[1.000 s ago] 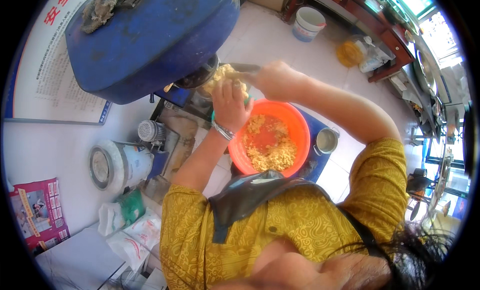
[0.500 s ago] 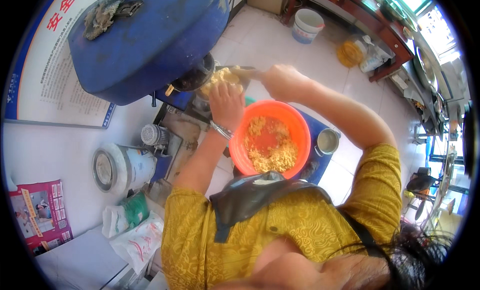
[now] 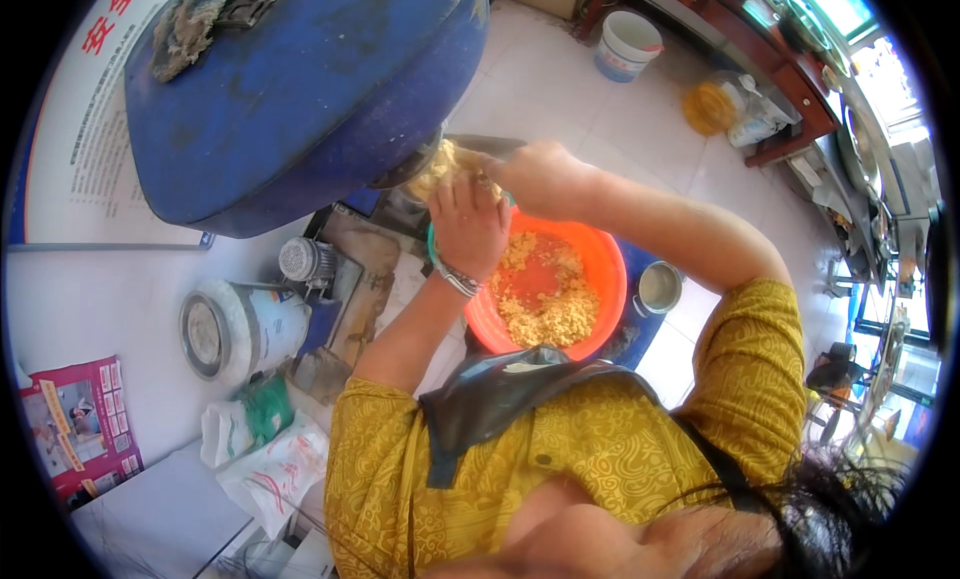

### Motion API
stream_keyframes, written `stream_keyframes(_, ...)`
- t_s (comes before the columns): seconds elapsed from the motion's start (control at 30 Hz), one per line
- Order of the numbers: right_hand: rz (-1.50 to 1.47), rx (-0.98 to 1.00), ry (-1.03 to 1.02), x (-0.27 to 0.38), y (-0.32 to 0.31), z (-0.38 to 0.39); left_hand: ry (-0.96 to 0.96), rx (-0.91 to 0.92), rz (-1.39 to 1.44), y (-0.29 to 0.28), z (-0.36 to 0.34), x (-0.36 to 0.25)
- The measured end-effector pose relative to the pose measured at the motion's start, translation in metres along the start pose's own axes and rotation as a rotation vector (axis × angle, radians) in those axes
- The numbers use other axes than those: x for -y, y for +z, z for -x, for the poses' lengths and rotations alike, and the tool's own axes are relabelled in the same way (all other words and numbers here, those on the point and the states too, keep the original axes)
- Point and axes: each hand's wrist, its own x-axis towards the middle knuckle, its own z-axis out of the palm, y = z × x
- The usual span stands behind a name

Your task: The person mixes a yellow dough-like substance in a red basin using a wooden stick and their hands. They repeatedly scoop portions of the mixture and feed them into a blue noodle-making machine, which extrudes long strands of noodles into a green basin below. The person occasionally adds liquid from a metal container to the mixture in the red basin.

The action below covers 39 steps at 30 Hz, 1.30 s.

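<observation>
A large blue-cased machine (image 3: 300, 99) fills the upper left, with a dark opening on its lower right partly hidden. Beside that opening is a mass of yellow dough (image 3: 440, 169). My left hand (image 3: 468, 219) lies on the dough, its fingers stretched out. Just to its right, my right hand (image 3: 548, 179) is closed round a tan, wooden-looking stick (image 3: 478, 161), whose far end runs into the dough. Below both hands stands an orange basin (image 3: 612, 279) holding crumbly yellow dough (image 3: 555, 314). A green rim (image 3: 432, 241) shows behind my left wrist.
Right of the basin, a metal pot (image 3: 658, 287) rests on a blue surface (image 3: 632, 324). A motor (image 3: 305, 261) and a white bucket (image 3: 245, 329) stand at left. Farther off are another white bucket (image 3: 628, 47), a jug of yellow liquid (image 3: 710, 107) and a red-brown table (image 3: 800, 89).
My right hand has come slightly left and down, closer to my left hand. My left hand has shifted a little right and down. The view has shifted, and the machine covers more of its opening.
</observation>
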Motion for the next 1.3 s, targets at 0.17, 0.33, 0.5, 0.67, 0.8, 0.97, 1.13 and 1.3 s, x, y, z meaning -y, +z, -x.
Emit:
stream_keyframes(0.17, -0.073, -0.060, 0.035, -0.008, 0.015, -0.011, 0.003, -0.028, -0.025, 0.003, -0.001, 0.001)
stream_keyframes(0.33, -0.160, -0.178, 0.025, -0.019, 0.038, -0.004, 0.002, 0.006, -0.039, 0.002, -0.001, 0.006)
stream_keyframes(0.5, -0.237, -0.064, 0.126, -0.017, 0.028, 0.026, 0.018, -0.078, -0.015, 0.004, 0.001, 0.005)
stream_keyframes(0.67, -0.135, -0.155, 0.172, -0.032, 0.027, 0.044, -0.023, -0.039, 0.038, -0.001, 0.001, 0.002)
stream_keyframes(0.8, -0.038, 0.047, 0.264, -0.006, 0.000, 0.038, -0.023, -0.092, 0.073, 0.000, 0.003, 0.005)
stream_keyframes(0.97, -0.258, -0.086, 0.193, -0.032, 0.029, 0.039, -0.071, -0.223, 0.251, 0.004, 0.003, 0.005)
stream_keyframes(1.13, -0.501, 0.142, 0.259, -0.007, 0.004, 0.031, -0.040, -0.220, 0.235, 0.004, 0.008, 0.008)
stream_keyframes(1.3, -0.490, 0.151, 0.201, 0.010, 0.011, 0.015, -0.017, -0.213, 0.210, 0.004, 0.006, 0.006)
